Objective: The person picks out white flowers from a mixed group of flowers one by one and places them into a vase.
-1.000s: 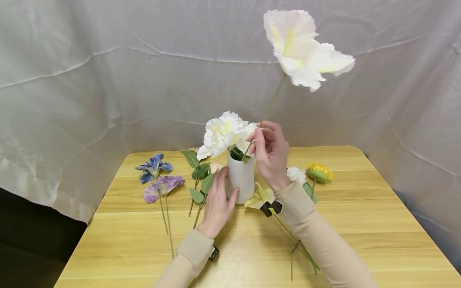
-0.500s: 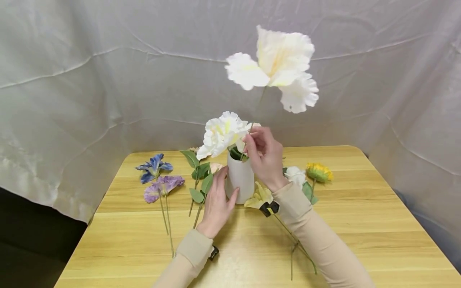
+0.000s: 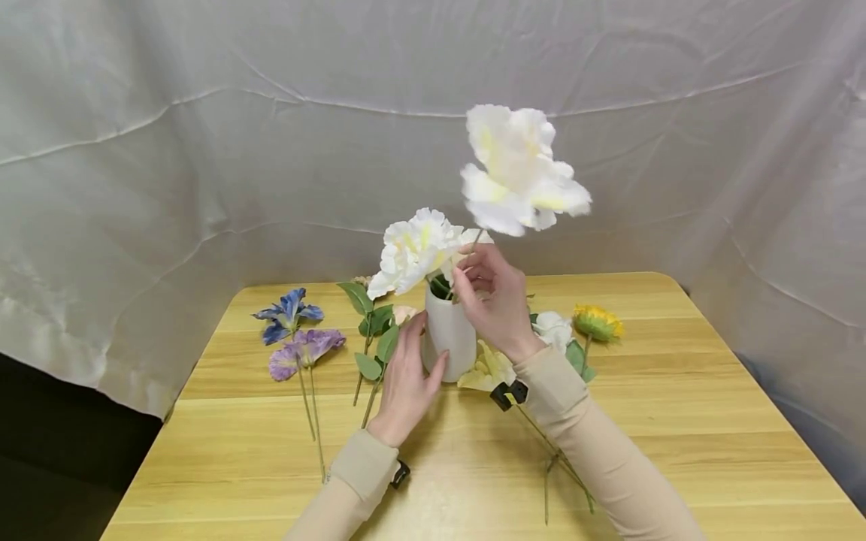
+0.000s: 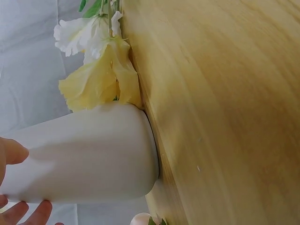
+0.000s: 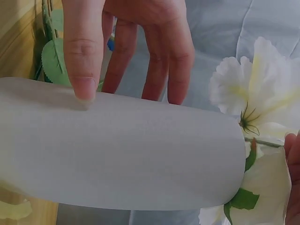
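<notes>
The upper white flower (image 3: 524, 176) has been lowered; its stem (image 3: 477, 239) is pinched by the right hand (image 3: 498, 300), seemingly deeper inside the vase (image 3: 452, 334) (upright on the table (image 3: 467, 481)); this is gripped by the left hand (image 3: 407, 382).

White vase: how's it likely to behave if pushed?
The white vase might tip: it stands tall and narrow, with a large white bloom overhanging one side. Its smooth surface may feel slippery. If knocked over, its rounded body would probably roll.

Creased gray cloth (image 3: 325, 165) backdrop, 3 sides. Yellowish wood-grain table (image 3: 731, 451), 2 rounded far corners. Dark area (image 3: 61, 458) lower left.
</notes>
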The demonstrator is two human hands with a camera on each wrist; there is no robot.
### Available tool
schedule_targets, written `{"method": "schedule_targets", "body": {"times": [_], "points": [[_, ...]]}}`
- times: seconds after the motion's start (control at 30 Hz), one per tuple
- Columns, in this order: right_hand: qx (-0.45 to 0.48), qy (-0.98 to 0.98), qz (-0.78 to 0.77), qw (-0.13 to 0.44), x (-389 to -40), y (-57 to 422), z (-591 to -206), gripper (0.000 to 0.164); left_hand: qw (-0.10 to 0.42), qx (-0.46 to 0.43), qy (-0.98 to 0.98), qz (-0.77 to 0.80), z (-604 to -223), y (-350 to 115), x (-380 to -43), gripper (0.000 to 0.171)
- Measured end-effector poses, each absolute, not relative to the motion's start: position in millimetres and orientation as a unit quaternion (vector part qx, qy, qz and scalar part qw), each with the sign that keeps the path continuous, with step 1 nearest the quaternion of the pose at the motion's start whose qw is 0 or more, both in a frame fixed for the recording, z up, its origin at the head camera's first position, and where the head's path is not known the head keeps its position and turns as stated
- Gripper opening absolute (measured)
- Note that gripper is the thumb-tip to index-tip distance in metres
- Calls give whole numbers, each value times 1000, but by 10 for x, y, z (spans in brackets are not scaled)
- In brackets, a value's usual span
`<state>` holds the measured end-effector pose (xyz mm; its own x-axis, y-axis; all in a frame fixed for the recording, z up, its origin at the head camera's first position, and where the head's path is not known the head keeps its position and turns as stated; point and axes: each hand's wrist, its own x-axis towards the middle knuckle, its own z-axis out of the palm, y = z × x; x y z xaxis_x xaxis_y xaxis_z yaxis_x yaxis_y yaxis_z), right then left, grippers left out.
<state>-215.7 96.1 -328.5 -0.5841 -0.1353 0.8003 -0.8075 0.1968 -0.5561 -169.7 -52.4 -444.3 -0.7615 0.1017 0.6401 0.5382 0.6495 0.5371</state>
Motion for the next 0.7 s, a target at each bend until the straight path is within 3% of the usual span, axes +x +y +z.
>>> {"method": "schedule_targets", "body": {"times": [0.27, 0.53, 0.7], "points": [[352, -684, 549, 328, -2171, 951, -3268, 11, 283, -186, -859, -384, -4443, -528, -1699, 71], [365, -645, 614, 273, -2136, 932, -3263, 13, 282, -189, -856, -388, -4446, -533, -1695, 71], [350, -674, 582, 291, -2156, 923, -3257, 13, 281, -190, -857, -389, -4452, -539, -1698, 70]]}}
